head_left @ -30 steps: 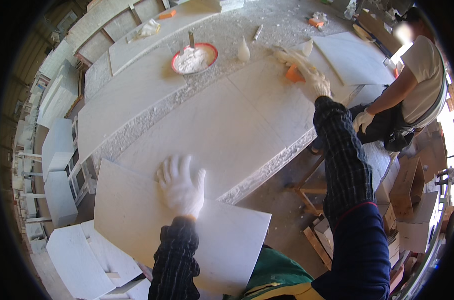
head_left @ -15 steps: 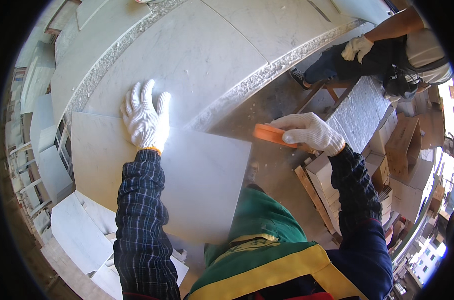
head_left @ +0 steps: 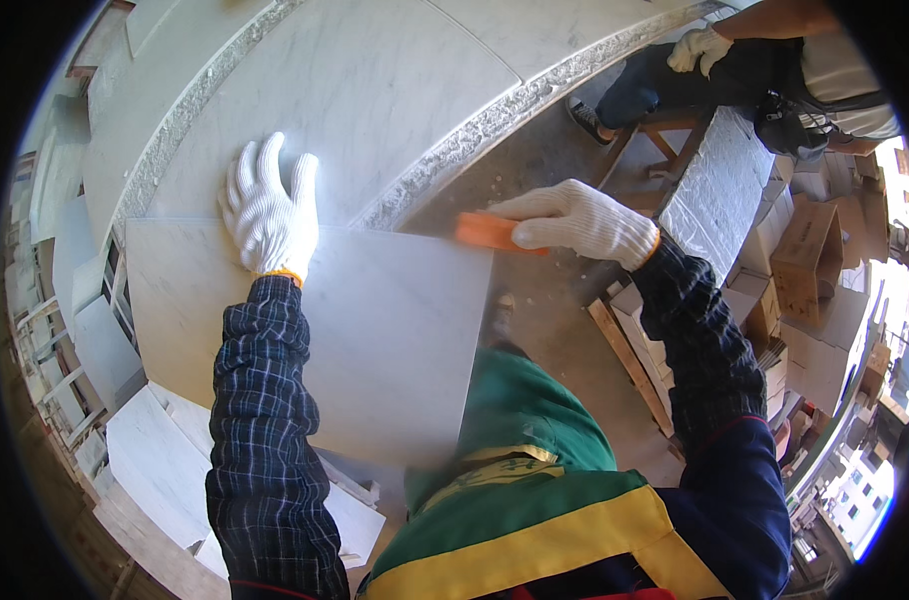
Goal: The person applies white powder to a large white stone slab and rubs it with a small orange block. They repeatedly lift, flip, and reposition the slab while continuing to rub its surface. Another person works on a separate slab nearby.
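My left hand (head_left: 270, 205), in a white knit glove, lies flat with fingers apart across the far edge of a pale marble tile (head_left: 395, 330). Its fingertips reach onto the stone worktop (head_left: 375, 130) beyond. In my right hand (head_left: 585, 222), gloved the same way, is an orange rectangular block (head_left: 490, 232), gripped between thumb and fingers. The block is at the tile's far right corner, slightly blurred; whether it touches the edge I cannot tell. The tile's near right edge comes close to my green apron (head_left: 515, 420).
A rough, chipped stone edge (head_left: 535, 90) borders the worktop. At the upper right, a co-worker's gloved hand (head_left: 700, 50) rests on their leg beside a wrapped slab bench (head_left: 720, 190). Cardboard boxes (head_left: 807, 255) stack at right; more tiles (head_left: 165, 465) lie lower left.
My right hand has moved left with the orange block, from beside the tile to its far right corner. My left hand stays flat on the tile; the whole view has shifted slightly.
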The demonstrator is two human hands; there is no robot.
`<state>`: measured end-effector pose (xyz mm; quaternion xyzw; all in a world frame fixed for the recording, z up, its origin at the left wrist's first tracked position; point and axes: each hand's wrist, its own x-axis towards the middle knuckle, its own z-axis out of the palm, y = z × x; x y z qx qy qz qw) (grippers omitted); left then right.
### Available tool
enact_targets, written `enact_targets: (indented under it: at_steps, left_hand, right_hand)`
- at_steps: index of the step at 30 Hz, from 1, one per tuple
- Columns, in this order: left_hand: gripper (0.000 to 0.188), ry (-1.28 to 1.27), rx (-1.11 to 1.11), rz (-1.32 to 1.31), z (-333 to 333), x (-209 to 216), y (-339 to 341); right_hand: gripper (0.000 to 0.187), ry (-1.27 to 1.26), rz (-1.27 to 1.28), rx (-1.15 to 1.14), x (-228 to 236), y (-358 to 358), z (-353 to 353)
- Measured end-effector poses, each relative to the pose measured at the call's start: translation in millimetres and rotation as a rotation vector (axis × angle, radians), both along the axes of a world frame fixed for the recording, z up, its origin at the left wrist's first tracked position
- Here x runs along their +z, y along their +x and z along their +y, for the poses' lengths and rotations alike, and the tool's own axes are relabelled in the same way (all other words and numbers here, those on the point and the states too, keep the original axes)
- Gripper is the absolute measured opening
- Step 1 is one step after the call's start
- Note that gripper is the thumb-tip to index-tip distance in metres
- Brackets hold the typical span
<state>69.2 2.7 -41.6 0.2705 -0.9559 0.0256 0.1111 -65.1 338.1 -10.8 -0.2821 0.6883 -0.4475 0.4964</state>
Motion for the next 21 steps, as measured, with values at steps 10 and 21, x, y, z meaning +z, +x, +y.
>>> enact_targets:
  at_steps: [10, 21]
  left_hand:
    - [0.061, -0.007, -0.007, 0.004, -1.2, -0.5, -0.5]
    - [0.063, -0.010, -0.014, 0.010, -6.5, -4.7, -1.5]
  right_hand:
    - [0.048, -0.043, 0.054, 0.057, -15.6, -3.6, 0.7]
    - [0.048, -0.151, 0.233, 0.021, -12.5, 5.2, -5.3]
